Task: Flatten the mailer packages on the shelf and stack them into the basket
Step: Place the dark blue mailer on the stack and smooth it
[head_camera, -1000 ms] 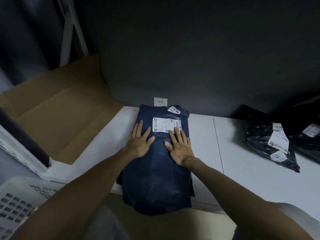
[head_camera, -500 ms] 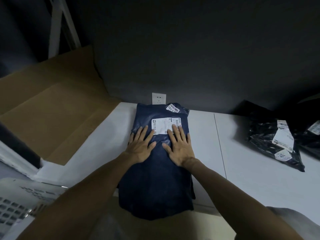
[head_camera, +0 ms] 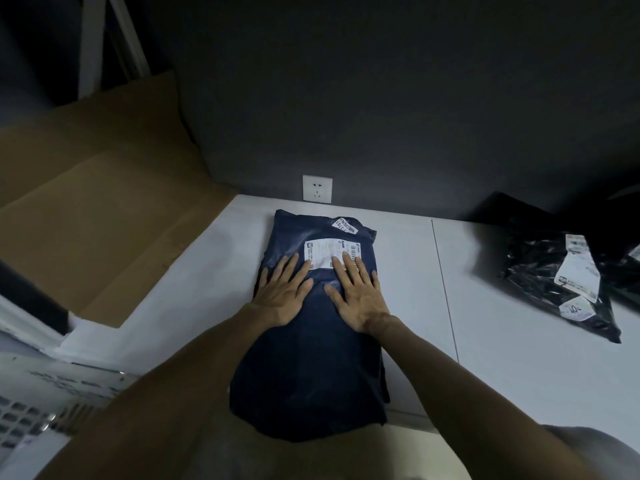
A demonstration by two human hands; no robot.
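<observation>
We press left hand and right hand, fingers straight and spread, on dark-blue mailer; label text illegible.

White wall socket, flat cardboard at left

Navy mailer, white label; black mailer; white shelf; brown cardboard.

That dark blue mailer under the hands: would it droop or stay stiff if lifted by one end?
Probably droop: the dark blue mailer looks wrinkled, its near end overhanging the shelf edge. Likely slippery: its plastic skin shines faintly. Contents seem soft, with the left hand and right hand lying flat on it.
</observation>
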